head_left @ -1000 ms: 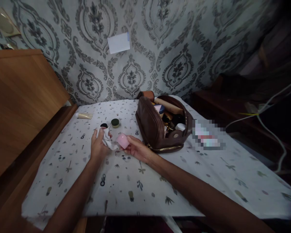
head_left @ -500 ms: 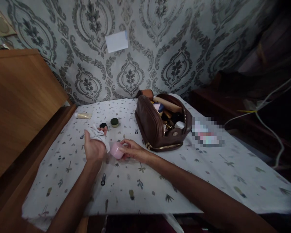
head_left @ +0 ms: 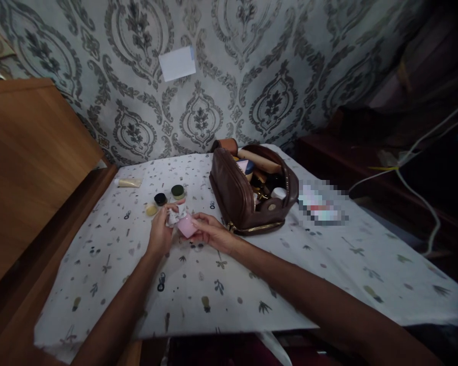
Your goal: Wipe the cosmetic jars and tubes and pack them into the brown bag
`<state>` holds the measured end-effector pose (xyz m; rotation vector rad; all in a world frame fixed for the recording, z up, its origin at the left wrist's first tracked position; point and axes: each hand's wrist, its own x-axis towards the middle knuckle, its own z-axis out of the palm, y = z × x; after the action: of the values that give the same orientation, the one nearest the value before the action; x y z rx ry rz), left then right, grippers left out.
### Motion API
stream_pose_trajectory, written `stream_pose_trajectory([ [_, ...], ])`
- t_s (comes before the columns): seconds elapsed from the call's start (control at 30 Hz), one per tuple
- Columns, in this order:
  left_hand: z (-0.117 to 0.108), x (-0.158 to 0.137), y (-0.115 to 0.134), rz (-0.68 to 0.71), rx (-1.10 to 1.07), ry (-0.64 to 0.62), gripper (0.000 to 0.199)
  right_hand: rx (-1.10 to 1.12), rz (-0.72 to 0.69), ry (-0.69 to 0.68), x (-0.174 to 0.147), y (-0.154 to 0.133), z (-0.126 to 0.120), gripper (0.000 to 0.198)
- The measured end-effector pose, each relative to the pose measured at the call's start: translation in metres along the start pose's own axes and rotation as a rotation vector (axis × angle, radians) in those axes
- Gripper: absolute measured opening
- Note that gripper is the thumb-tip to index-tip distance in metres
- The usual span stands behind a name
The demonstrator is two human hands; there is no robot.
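In the head view, two bare hands are working close together above one printed sheet (head_left: 198,305). The left hand (head_left: 161,235) is grasping one white cloth (head_left: 172,217), its fingers curling around the crumpled fabric. The right hand (head_left: 213,235) is gripping one pink jar (head_left: 187,227), thumb and fingers closing on its side. The jar is sitting tilted between the two hands, and its left side is meeting the cloth; some fingertips are hiding behind the things they are holding.

Three small pots are standing just beyond the left hand: one yellow pot (head_left: 151,209), one black-topped pot (head_left: 160,199) and one green-topped pot (head_left: 178,192). One tube (head_left: 130,182) is lying farther off, near the sheet's left edge.

One brown bag (head_left: 232,185) is standing open to the right of the pots. Several things are crowding inside it, too jumbled for counting, though one white lid (head_left: 278,193) is showing clearly. One orange-brown cylinder (head_left: 226,146) is resting just behind the bag. One pixelated item (head_left: 321,204) is lying to the bag's right. One white card (head_left: 177,64) is showing against the patterned wall (head_left: 221,101).
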<state>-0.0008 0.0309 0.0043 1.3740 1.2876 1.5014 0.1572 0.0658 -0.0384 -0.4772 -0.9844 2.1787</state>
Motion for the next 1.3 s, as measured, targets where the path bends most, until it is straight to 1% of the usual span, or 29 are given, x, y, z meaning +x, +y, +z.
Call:
stream_pose_trajectory([
  [0.07, -0.003, -0.001, -0.001, 0.028, -0.024, -0.013, 0.043, 0.005, -0.012, 0.022, 0.000, 0.002, 0.000, 0.056],
  [0.1, -0.005, -0.001, -0.002, 0.050, -0.017, -0.031, 0.041, 0.004, -0.021, 0.038, 0.001, 0.002, 0.000, 0.056],
  [0.2, -0.010, -0.003, -0.002, 0.164, 0.117, -0.130, 0.030, -0.008, -0.047, 0.078, 0.001, 0.003, 0.000, 0.055],
  [0.27, -0.010, -0.003, -0.001, 0.253, 0.222, -0.196, 0.030, -0.026, -0.068, 0.074, 0.002, 0.004, 0.000, 0.054],
  [0.33, -0.007, -0.004, -0.001, 0.316, 0.303, -0.227, 0.033, -0.046, -0.084, 0.056, 0.002, 0.004, -0.001, 0.057],
  [0.4, -0.003, -0.004, -0.002, 0.323, 0.361, -0.219, 0.034, -0.088, -0.085, 0.044, 0.002, 0.006, -0.001, 0.060],
  [0.5, 0.000, -0.002, -0.008, 0.219, 0.382, -0.162, 0.036, -0.228, -0.091, 0.025, 0.003, 0.009, -0.003, 0.065],
  [0.6, -0.001, 0.000, -0.017, 0.071, 0.302, -0.097, 0.038, -0.379, -0.188, 0.020, 0.005, 0.013, -0.004, 0.065],
  [0.73, -0.002, 0.004, -0.028, -0.108, 0.079, 0.004, 0.042, -0.517, -0.337, 0.067, 0.005, 0.014, -0.004, 0.062],
  [0.83, 0.001, 0.004, -0.027, -0.238, -0.121, 0.033, 0.045, -0.620, -0.415, 0.080, 0.002, 0.011, -0.004, 0.064],
  [0.93, 0.002, 0.004, -0.019, -0.353, -0.255, -0.019, 0.049, -0.707, -0.469, 0.056, -0.001, 0.007, -0.003, 0.065],
  [1.03, -0.006, 0.004, -0.017, -0.458, -0.305, -0.145, 0.055, -0.813, -0.526, 0.073, -0.003, 0.003, -0.004, 0.066],
  [1.1, -0.015, 0.005, -0.020, -0.551, -0.314, -0.245, 0.060, -0.856, -0.547, 0.087, -0.004, 0.002, -0.003, 0.067],
  [1.17, -0.025, 0.005, -0.025, -0.632, -0.313, -0.318, 0.061, -0.880, -0.577, 0.094, -0.005, 0.002, -0.002, 0.067],
  [1.23, -0.034, 0.006, -0.030, -0.670, -0.315, -0.341, 0.056, -0.911, -0.636, 0.090, -0.006, 0.003, -0.001, 0.066],
  [1.3, -0.039, 0.007, -0.032, -0.670, -0.324, -0.337, 0.050, -0.962, -0.712, 0.071, -0.008, 0.004, 0.001, 0.065],
])
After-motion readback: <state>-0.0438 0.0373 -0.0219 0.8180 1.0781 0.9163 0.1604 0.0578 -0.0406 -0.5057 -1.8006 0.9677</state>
